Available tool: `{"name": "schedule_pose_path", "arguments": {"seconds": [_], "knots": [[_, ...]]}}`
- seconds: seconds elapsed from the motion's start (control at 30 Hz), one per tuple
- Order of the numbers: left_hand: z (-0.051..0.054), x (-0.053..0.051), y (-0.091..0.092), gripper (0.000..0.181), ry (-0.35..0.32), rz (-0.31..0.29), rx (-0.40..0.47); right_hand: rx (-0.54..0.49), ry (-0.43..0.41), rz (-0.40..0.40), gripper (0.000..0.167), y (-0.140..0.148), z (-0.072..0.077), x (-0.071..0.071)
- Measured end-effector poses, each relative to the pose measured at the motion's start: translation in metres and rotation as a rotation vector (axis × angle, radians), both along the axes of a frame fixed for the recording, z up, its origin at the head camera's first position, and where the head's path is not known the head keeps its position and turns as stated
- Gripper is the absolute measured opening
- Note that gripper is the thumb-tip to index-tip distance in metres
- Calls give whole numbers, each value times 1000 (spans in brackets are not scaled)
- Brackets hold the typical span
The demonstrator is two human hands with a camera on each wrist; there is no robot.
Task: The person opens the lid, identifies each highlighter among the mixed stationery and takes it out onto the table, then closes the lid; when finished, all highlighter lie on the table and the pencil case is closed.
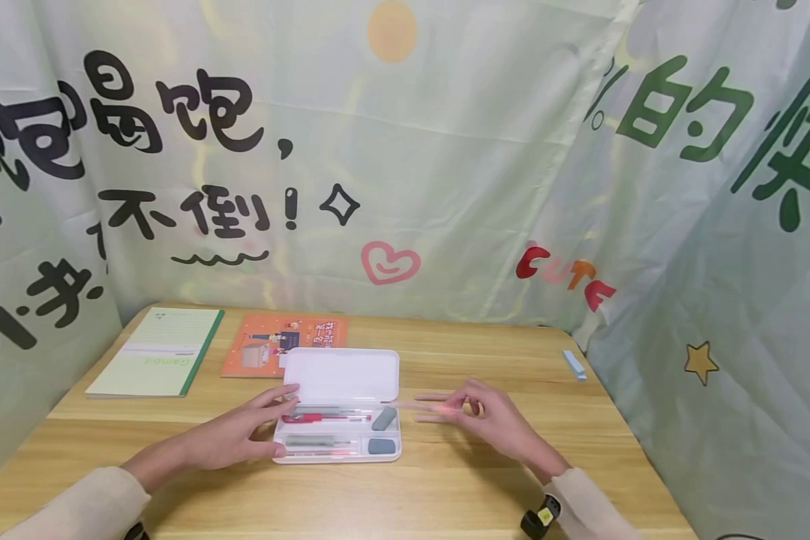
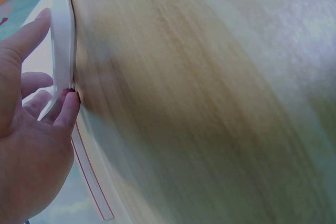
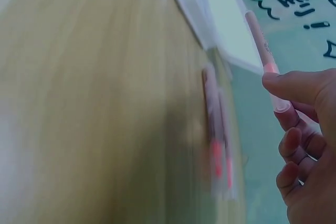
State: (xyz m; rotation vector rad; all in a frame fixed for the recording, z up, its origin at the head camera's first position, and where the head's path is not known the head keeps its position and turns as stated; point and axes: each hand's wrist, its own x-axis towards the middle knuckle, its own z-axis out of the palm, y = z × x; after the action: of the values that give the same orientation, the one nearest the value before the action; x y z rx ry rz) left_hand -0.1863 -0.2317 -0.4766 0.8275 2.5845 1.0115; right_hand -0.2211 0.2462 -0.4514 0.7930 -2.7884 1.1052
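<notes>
A white pencil case (image 1: 341, 375) lies with its lid raised on the table. Inside are a red pen (image 1: 324, 418), other pens, a grey eraser (image 1: 383, 418) and a grey-blue block (image 1: 381, 447). My left hand (image 1: 243, 431) rests against the case's left side, fingers fairly straight; in the left wrist view its fingertips touch the white wall (image 2: 63, 51). To the right of the case, my right hand (image 1: 493, 420) pinches a slim pink pen (image 3: 260, 40) between thumb and fingers, just above the table. Two similar pink pens (image 3: 215, 124) lie below it.
A pale green notebook (image 1: 158, 352) lies at the table's back left. Beside it, an orange book (image 1: 253, 352) sits partly behind the raised lid. A small light-blue object (image 1: 574, 364) is near the right edge. Printed curtains (image 1: 459, 187) hang around the wooden table (image 1: 351, 502).
</notes>
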Motion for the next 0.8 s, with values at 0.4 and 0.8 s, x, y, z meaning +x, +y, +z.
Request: {"name": "schedule_pose_path", "arguments": {"seconds": [0.4,0.8], "knots": [[6,3,2,84,-7,1,8,18,-49,13,8,41,-19,12],[7,3,3,83,-11,5,-2,55,-146,-25,8,51,-32,15]]}}
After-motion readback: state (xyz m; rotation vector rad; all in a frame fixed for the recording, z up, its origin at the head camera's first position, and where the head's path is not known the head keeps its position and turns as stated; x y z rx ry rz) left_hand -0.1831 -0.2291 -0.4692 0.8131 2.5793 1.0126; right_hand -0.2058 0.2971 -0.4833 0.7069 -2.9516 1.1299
